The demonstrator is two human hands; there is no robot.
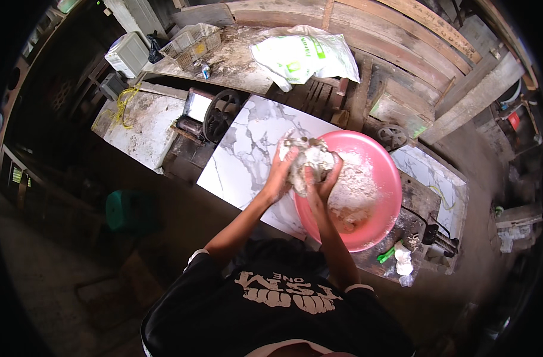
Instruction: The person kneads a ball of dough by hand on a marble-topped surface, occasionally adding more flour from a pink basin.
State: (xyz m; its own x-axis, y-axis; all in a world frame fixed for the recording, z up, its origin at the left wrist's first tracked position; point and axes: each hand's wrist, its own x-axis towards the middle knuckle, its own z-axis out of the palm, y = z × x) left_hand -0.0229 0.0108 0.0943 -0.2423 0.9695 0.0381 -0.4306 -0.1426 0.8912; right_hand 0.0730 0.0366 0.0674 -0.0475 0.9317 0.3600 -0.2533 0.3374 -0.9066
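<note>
Both hands hold one rough, grey-white lump of floury dough over the left rim of a pink plastic basin. My left hand grips the lump's left side, and its fingers are partly hidden by it. On the other side, my right hand is wrapped round the lump with the thumb up against it. White flour lies loose in the basin, with a brownish patch near its lower part. Beneath the basin's left side is a white marble-patterned board.
A machine with a dark handwheel stands left of the board. A white-and-green sack and a plastic crate lie on the far bench. At the right are a small machine, a green-handled tool and a white bundle.
</note>
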